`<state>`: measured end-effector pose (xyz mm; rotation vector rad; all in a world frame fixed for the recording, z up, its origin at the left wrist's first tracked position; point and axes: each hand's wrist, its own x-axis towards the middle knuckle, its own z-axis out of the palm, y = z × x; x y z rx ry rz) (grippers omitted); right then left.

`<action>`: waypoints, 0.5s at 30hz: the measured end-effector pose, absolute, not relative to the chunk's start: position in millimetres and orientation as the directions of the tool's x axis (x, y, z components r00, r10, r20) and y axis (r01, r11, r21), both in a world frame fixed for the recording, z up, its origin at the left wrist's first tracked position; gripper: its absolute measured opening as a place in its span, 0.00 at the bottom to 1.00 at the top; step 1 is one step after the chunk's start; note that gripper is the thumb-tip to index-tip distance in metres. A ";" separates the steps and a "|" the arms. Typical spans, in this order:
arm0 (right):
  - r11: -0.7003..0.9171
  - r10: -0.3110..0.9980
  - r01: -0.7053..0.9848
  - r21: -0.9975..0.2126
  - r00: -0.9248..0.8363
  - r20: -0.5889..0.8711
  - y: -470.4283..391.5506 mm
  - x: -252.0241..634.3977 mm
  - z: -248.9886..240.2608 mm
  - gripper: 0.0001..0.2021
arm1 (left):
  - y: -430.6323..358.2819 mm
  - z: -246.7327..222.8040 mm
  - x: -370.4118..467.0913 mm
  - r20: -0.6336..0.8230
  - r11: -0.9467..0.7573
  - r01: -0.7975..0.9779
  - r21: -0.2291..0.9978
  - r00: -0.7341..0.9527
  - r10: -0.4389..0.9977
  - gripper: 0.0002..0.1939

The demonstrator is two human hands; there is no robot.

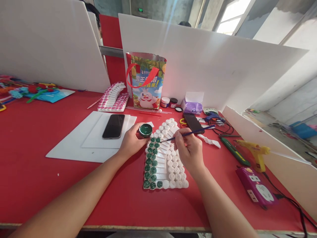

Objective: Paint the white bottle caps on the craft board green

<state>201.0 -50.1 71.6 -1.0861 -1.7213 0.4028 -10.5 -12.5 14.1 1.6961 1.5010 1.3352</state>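
My left hand (132, 139) is closed around a small open jar of green paint (145, 130), held just above the far left part of a white craft piece (162, 165). Rows of rosettes border that piece, with a strip of flat white slats between them. The rosettes along its left side (150, 162) are dark green; those on the right (176, 170) and at the far end are white. A thin dark-handled paintbrush (192, 133) is pinched in my right hand (189, 148). Its tip is at the green rosettes near the jar, though contact is hard to tell.
A similar pink-and-white piece (112, 99) stands beside a printed bag (147, 82) at the back. A phone (114, 126) lies on white boards (74, 142) to the left. At right are a green cutter (234, 150), a yellow glue gun (256, 152) and a purple power strip (256, 186).
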 end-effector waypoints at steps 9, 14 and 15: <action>0.533 0.821 0.460 -0.710 -0.078 0.565 -50.0 201.2 72.2 0.09 | -11.6 12.9 -11.1 0.329 -0.261 0.433 0.862 -0.088 0.940 0.25; 0.533 0.816 0.468 -0.705 -0.064 0.574 -50.0 202.2 71.9 0.09 | -11.6 13.8 -11.2 0.327 -0.255 0.440 0.861 -0.095 0.940 0.25; 0.527 0.820 0.475 -0.705 -0.069 0.568 -50.2 202.2 72.1 0.09 | -11.8 13.9 -11.2 0.328 -0.256 0.441 0.861 -0.094 0.940 0.25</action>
